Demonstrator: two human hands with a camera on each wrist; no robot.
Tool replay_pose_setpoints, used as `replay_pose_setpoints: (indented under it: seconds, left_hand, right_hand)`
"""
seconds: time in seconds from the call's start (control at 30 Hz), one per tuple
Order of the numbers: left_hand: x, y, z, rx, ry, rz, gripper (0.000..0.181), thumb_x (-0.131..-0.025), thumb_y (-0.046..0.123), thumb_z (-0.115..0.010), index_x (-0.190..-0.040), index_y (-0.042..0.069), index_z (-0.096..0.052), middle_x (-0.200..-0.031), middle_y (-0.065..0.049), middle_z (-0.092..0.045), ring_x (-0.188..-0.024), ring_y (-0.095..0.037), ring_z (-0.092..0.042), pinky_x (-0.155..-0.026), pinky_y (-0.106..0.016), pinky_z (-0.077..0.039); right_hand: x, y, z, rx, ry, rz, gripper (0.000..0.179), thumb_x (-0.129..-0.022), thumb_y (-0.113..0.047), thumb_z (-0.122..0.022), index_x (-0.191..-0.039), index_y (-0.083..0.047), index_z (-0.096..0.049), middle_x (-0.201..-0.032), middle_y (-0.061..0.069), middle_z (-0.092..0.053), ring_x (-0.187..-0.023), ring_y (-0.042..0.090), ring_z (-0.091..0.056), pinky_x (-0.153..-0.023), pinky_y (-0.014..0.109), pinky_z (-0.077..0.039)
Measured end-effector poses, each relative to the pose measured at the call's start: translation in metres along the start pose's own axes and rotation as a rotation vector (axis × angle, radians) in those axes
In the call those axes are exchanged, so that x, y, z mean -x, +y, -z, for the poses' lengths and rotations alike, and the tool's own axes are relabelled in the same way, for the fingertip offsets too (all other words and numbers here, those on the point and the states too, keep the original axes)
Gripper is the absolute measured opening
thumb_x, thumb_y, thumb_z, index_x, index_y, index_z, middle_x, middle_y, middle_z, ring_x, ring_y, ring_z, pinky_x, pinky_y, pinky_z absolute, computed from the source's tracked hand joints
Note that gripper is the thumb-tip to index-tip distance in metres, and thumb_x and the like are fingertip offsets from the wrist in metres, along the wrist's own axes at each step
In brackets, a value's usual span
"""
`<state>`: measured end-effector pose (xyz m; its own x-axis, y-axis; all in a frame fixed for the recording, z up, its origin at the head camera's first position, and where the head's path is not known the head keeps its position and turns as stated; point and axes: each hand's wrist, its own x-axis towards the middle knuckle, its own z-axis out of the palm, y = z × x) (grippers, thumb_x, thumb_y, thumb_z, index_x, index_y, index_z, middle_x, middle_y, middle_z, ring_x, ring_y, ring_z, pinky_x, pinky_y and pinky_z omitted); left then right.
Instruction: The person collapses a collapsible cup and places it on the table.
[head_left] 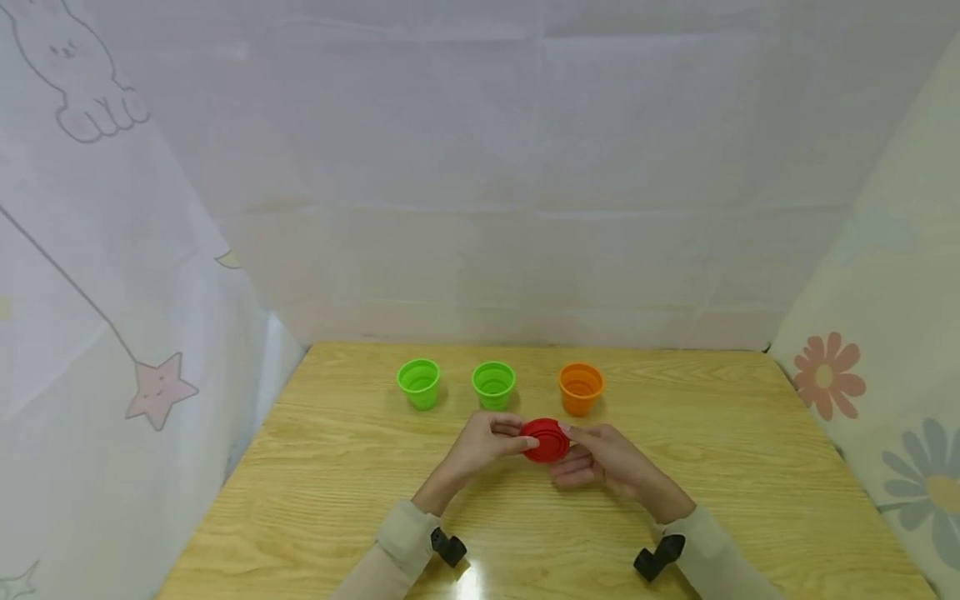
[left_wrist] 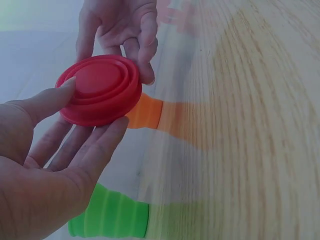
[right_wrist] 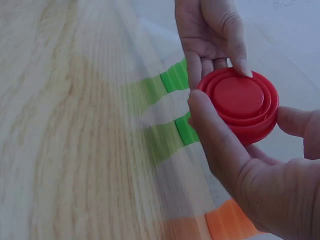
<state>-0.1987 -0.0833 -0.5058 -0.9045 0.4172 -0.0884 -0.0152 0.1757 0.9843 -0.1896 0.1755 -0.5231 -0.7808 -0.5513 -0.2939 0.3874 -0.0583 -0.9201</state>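
A red collapsible cup (head_left: 550,442), pressed flat into a ringed disc, is held between both hands above the table. My left hand (head_left: 483,446) grips its left side, thumb on the flat face and fingers beneath, as the left wrist view shows the cup (left_wrist: 100,82). On the opposite side my right hand (head_left: 611,462) holds the rim between thumb and finger; the right wrist view shows that grip around the cup (right_wrist: 239,97). Just beyond the hands stand a green cup (head_left: 493,383) and an orange cup (head_left: 581,385), both expanded and upright.
Another expanded green cup (head_left: 418,383) stands at the left end of the row. The cups share a light wooden table (head_left: 337,467). Pale printed cloth (head_left: 525,208) hangs behind the table and along both sides.
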Motion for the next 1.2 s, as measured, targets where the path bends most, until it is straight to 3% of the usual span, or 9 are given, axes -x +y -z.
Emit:
replay_pose_setpoints:
  seconds: [0.17, 0.3, 0.4, 0.5, 0.67, 0.8, 0.9, 1.03, 1.2]
  left_hand:
    - [-0.0013, -0.0017, -0.002, 0.031, 0.002, -0.001, 0.032, -0.092, 0.013, -0.082, -0.119, -0.003, -0.074, -0.114, -0.021, -0.078, -0.097, -0.016, -0.075, -0.095, -0.045, -0.065]
    - [-0.0023, -0.0032, -0.0012, 0.033, -0.002, 0.017, 0.048, -0.094, 0.021, -0.081, -0.134, -0.004, -0.067, -0.133, -0.02, -0.072, -0.118, -0.025, -0.072, -0.101, -0.04, -0.062]
    - [-0.0025, -0.0034, -0.0004, 0.016, -0.016, 0.063, 0.067, -0.094, 0.032, -0.081, -0.145, -0.003, -0.058, -0.144, -0.017, -0.066, -0.128, -0.028, -0.066, -0.107, -0.039, -0.058]
    - [-0.0016, -0.0031, -0.0007, 0.037, -0.049, 0.109, 0.076, -0.093, 0.038, -0.082, -0.149, -0.004, -0.053, -0.141, -0.018, -0.067, -0.125, -0.029, -0.068, -0.107, -0.039, -0.057]
    - [-0.003, -0.0053, -0.0022, 0.174, -0.11, 0.123, 0.061, -0.095, 0.031, -0.081, -0.14, -0.005, -0.06, -0.13, -0.026, -0.071, -0.118, -0.032, -0.072, -0.107, -0.045, -0.059]
    - [-0.0045, -0.0081, -0.0038, 0.244, -0.12, 0.118, 0.052, -0.095, 0.023, -0.081, -0.136, -0.005, -0.064, -0.128, -0.024, -0.073, -0.118, -0.034, -0.073, -0.109, -0.048, -0.058]
    - [-0.0047, -0.0094, -0.0037, 0.237, -0.104, 0.116, 0.053, -0.094, 0.022, -0.082, -0.135, -0.004, -0.064, -0.125, -0.02, -0.075, -0.114, -0.032, -0.075, -0.106, -0.045, -0.061]
    - [-0.0041, -0.0087, -0.0025, 0.181, -0.089, 0.086, 0.051, -0.092, 0.022, -0.084, -0.134, -0.002, -0.067, -0.122, -0.019, -0.077, -0.105, -0.02, -0.076, -0.096, -0.033, -0.064]
    - [-0.004, -0.0095, -0.0022, 0.106, -0.085, 0.025, 0.048, -0.091, 0.018, -0.085, -0.134, 0.003, -0.07, -0.121, -0.015, -0.078, -0.104, -0.014, -0.076, -0.09, -0.023, -0.063]
  right_hand:
    - [-0.0006, -0.0013, 0.0004, -0.006, 0.054, 0.039, 0.059, -0.109, -0.034, -0.059, -0.146, 0.012, -0.052, -0.119, 0.02, -0.078, -0.106, 0.033, -0.079, -0.095, 0.044, -0.064]
    - [-0.0017, -0.0002, -0.0003, 0.033, 0.14, 0.078, 0.056, -0.105, -0.032, -0.067, -0.14, 0.011, -0.059, -0.115, 0.014, -0.079, -0.107, 0.033, -0.078, -0.098, 0.047, -0.062]
    - [-0.0019, 0.0001, -0.0009, 0.082, 0.201, 0.105, 0.054, -0.101, -0.031, -0.072, -0.135, 0.009, -0.063, -0.113, 0.012, -0.079, -0.104, 0.028, -0.079, -0.1, 0.048, -0.061]
    - [-0.0003, -0.0011, -0.001, 0.139, 0.224, 0.142, 0.053, -0.1, -0.029, -0.075, -0.135, 0.008, -0.063, -0.117, 0.012, -0.078, -0.106, 0.025, -0.078, -0.102, 0.048, -0.061]
    - [0.0038, -0.0056, -0.0008, 0.205, 0.223, 0.18, 0.054, -0.098, -0.025, -0.077, -0.139, 0.005, -0.062, -0.127, 0.015, -0.076, -0.118, 0.035, -0.074, -0.105, 0.043, -0.061]
    - [0.0048, -0.0064, -0.0011, 0.228, 0.21, 0.18, 0.057, -0.096, -0.025, -0.079, -0.142, 0.003, -0.06, -0.133, 0.019, -0.072, -0.12, 0.038, -0.072, -0.104, 0.039, -0.061]
    - [0.0047, -0.0057, -0.0012, 0.219, 0.19, 0.191, 0.062, -0.096, -0.023, -0.079, -0.147, 0.002, -0.055, -0.14, 0.023, -0.067, -0.117, 0.031, -0.074, -0.104, 0.04, -0.061]
    - [0.0045, -0.0065, -0.0006, 0.18, 0.169, 0.183, 0.069, -0.098, -0.022, -0.077, -0.154, 0.004, -0.045, -0.143, 0.026, -0.064, -0.11, 0.023, -0.076, -0.101, 0.042, -0.063]
    - [0.0014, -0.0038, 0.0007, 0.085, 0.186, 0.135, 0.062, -0.104, -0.029, -0.069, -0.149, 0.008, -0.049, -0.128, 0.014, -0.074, -0.102, 0.023, -0.079, -0.095, 0.042, -0.065]
